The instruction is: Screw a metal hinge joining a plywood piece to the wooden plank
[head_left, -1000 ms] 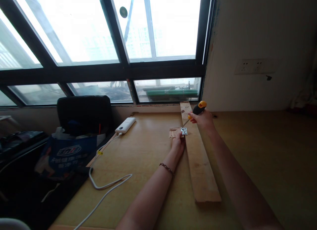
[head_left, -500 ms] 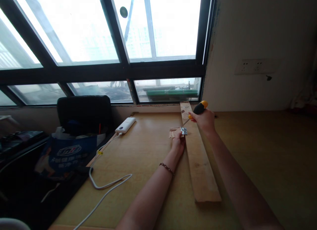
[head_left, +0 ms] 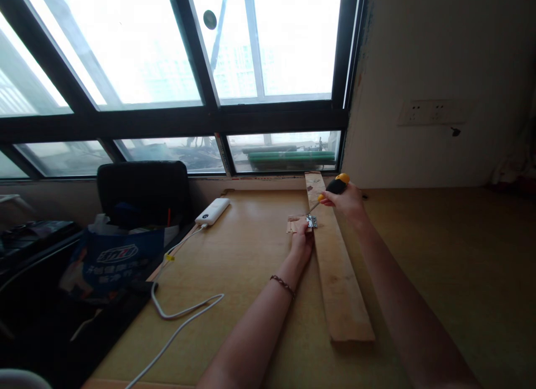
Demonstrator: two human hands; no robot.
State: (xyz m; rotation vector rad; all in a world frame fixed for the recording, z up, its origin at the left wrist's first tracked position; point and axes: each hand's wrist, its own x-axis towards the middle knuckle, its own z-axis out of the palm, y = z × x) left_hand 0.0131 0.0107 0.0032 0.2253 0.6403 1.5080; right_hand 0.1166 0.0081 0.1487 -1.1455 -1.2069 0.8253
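My right hand [head_left: 348, 201] is closed around the black and yellow handle of a screwdriver [head_left: 337, 183]. Its shaft slants down to the left, and the tip meets a metal hinge [head_left: 312, 221]. That hinge spans the left edge of a long wooden board [head_left: 341, 277] and a small wooden block [head_left: 294, 224] beside it. With my left hand [head_left: 302, 239] I grip the small block, thumb on top near the hinge; the fingers underneath are hidden. The board lies lengthwise on the table, its far end by the window.
On the wooden table [head_left: 251, 299], a white power bank [head_left: 213, 211] lies to the left, with a white cable [head_left: 184, 313] looping toward the front edge. A black chair [head_left: 142, 191] and a blue bag [head_left: 117, 260] stand beyond the left edge. Wall sockets [head_left: 431, 113] are at right.
The screwdriver handle has tilted slightly lower in my right hand. My left hand, the block and the board stay practically where they were.
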